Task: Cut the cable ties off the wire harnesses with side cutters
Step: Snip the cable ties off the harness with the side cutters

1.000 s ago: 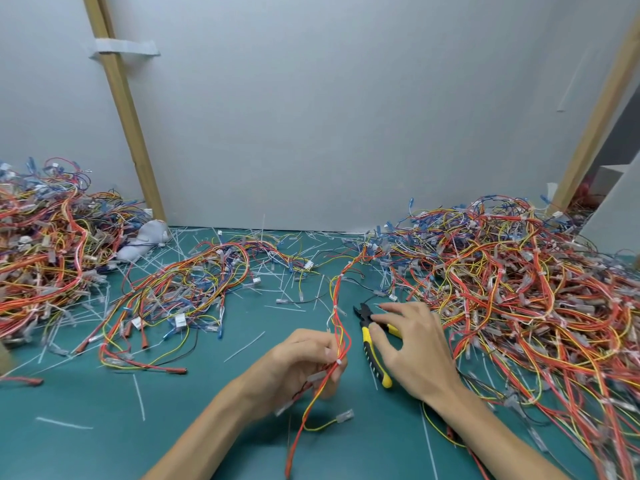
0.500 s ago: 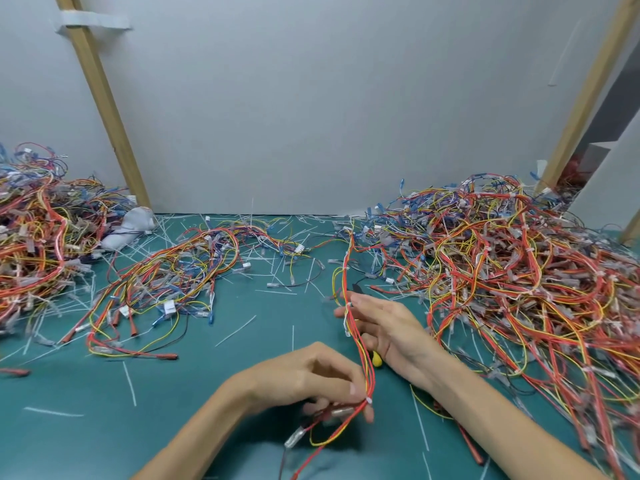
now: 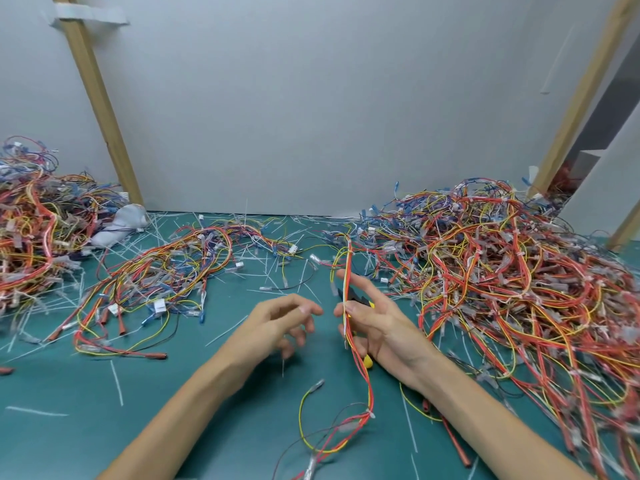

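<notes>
On the green mat [image 3: 86,438], just left of the big tangled pile of harnesses [image 3: 512,278], the right hand [image 3: 381,327] grips the side cutters [image 3: 354,296] in its palm. Their long axis runs near to far. The black head points away from the person and a little left, beside the outstretched forefinger. The yellow handle end pokes out below the heel of the hand, toward the person.

One wire harness [image 3: 347,271] of red, orange and yellow strands runs almost straight along the same line. It leaves the pile's edge at the far end, crosses the tip of the right thumb and drops past the wrist. There it bends into a loose loop lying on the mat. A white cable tie [image 3: 372,415] sits at that bend. Whether the thumb pins the harness or only touches it cannot be told.

The left hand [image 3: 277,323] hovers just beside the right, apart from it, its fingers loosely curled and holding nothing.

A thinner spread of harnesses [image 3: 162,275] lies at centre left, and another heap [image 3: 31,230] sits at the far left edge. Cut white tie scraps [image 3: 117,382] litter the mat.
</notes>
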